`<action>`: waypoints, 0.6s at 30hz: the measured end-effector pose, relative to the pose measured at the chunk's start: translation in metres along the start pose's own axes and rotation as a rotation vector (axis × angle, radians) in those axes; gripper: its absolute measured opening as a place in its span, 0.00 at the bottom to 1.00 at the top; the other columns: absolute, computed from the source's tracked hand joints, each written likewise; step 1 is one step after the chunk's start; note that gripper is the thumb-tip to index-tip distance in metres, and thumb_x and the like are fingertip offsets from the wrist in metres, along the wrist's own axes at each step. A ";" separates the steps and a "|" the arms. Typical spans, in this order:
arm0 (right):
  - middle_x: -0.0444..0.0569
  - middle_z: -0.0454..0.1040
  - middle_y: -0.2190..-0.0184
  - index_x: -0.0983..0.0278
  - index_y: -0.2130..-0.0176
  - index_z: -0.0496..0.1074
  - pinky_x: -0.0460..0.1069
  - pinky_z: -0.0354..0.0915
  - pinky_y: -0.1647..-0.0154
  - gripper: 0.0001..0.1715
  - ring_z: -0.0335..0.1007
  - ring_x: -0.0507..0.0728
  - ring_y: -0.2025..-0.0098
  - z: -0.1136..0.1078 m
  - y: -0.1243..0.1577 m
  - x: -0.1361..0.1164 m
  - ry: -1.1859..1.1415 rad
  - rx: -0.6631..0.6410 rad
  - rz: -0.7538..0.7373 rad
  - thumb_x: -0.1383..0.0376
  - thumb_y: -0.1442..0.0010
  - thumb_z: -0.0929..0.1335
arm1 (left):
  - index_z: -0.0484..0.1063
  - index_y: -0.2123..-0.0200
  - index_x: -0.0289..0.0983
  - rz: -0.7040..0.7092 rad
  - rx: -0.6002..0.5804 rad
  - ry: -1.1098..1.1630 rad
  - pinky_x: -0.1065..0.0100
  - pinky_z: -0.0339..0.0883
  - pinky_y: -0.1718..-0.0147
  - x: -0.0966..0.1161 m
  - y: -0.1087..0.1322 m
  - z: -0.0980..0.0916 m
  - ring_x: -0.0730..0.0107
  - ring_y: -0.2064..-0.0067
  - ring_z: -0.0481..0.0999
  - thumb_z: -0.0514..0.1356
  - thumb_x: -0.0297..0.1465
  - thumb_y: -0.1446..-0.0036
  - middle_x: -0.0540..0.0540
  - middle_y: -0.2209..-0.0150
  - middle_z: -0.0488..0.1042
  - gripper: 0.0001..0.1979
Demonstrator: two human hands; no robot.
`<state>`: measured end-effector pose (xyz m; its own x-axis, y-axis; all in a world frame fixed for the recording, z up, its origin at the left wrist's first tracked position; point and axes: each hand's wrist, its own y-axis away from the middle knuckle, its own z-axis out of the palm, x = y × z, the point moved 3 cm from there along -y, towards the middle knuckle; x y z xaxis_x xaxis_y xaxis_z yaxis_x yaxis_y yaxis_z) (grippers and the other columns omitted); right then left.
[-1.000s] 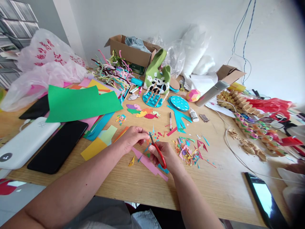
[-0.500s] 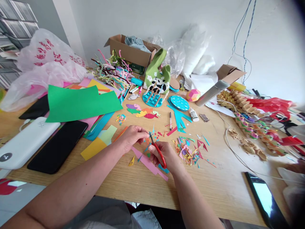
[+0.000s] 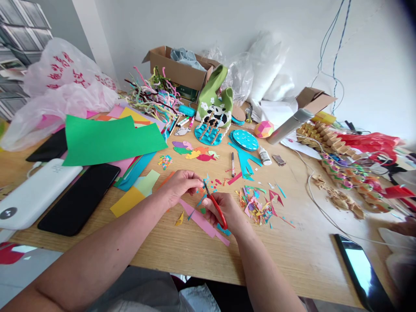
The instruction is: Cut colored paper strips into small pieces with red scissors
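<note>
My right hand [image 3: 221,209] is closed round the red handles of a pair of scissors [image 3: 219,212], whose blades point up and left toward my other hand. My left hand [image 3: 183,185] is pinched at the blade tips; what lies between its fingers is too small to make out. Under and around both hands lie a pink paper strip [image 3: 202,222], small red dots [image 3: 217,182] and blue bits. Just right of my right hand is a heap of coloured paper scraps [image 3: 256,204]. Cut paper fish [image 3: 195,152] lie farther back.
Green paper sheets [image 3: 110,141], a black phone [image 3: 79,199] and a white power bank [image 3: 35,193] are at left. A pen [image 3: 232,164], glue bottle [image 3: 264,156] and blue discs [image 3: 245,140] stand beyond. Another phone [image 3: 360,268] and a white cable [image 3: 320,212] lie right.
Both hands and the scissors stay almost in place. A small blue piece that stood above the blade tips no longer shows there.
</note>
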<state>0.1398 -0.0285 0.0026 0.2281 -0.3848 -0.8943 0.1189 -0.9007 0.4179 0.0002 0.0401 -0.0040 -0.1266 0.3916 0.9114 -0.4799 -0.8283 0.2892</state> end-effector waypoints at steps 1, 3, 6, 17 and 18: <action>0.42 0.69 0.87 0.65 0.80 0.65 0.41 0.58 0.89 0.23 0.62 0.48 0.88 0.000 0.000 0.000 0.003 0.001 0.002 0.50 0.54 0.73 | 0.72 0.78 0.35 0.008 0.003 0.004 0.73 0.56 0.75 0.000 0.000 0.000 0.79 0.78 0.64 0.64 0.29 0.60 0.53 0.82 0.67 0.05; 0.42 0.69 0.87 0.65 0.79 0.65 0.41 0.58 0.90 0.23 0.62 0.48 0.88 0.000 0.000 0.000 0.009 0.001 0.008 0.50 0.54 0.73 | 0.73 0.77 0.35 0.029 0.020 0.003 0.72 0.58 0.74 0.001 0.000 -0.001 0.79 0.77 0.65 0.64 0.29 0.61 0.53 0.79 0.69 0.04; 0.42 0.69 0.87 0.65 0.79 0.65 0.42 0.58 0.90 0.24 0.62 0.48 0.88 0.000 0.000 0.000 0.011 -0.001 0.007 0.49 0.54 0.73 | 0.74 0.77 0.34 0.030 0.024 0.006 0.72 0.60 0.72 0.001 0.000 -0.001 0.79 0.75 0.67 0.65 0.28 0.61 0.50 0.74 0.74 0.05; 0.42 0.69 0.87 0.64 0.78 0.64 0.42 0.57 0.89 0.26 0.62 0.49 0.88 -0.002 0.000 0.002 0.032 0.008 -0.002 0.46 0.53 0.73 | 0.73 0.77 0.32 0.020 -0.031 0.167 0.70 0.66 0.68 0.003 0.001 0.003 0.75 0.73 0.72 0.67 0.27 0.63 0.49 0.77 0.74 0.07; 0.42 0.68 0.87 0.64 0.79 0.64 0.42 0.56 0.89 0.27 0.61 0.49 0.88 -0.002 0.001 0.001 0.031 0.011 -0.014 0.46 0.54 0.73 | 0.73 0.77 0.32 0.019 -0.016 0.176 0.69 0.66 0.69 0.003 0.001 0.003 0.75 0.74 0.72 0.67 0.27 0.63 0.49 0.77 0.74 0.07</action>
<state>0.1419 -0.0291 0.0019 0.2569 -0.3662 -0.8944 0.1116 -0.9080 0.4038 0.0018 0.0398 -0.0002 -0.2850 0.4412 0.8509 -0.4896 -0.8302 0.2665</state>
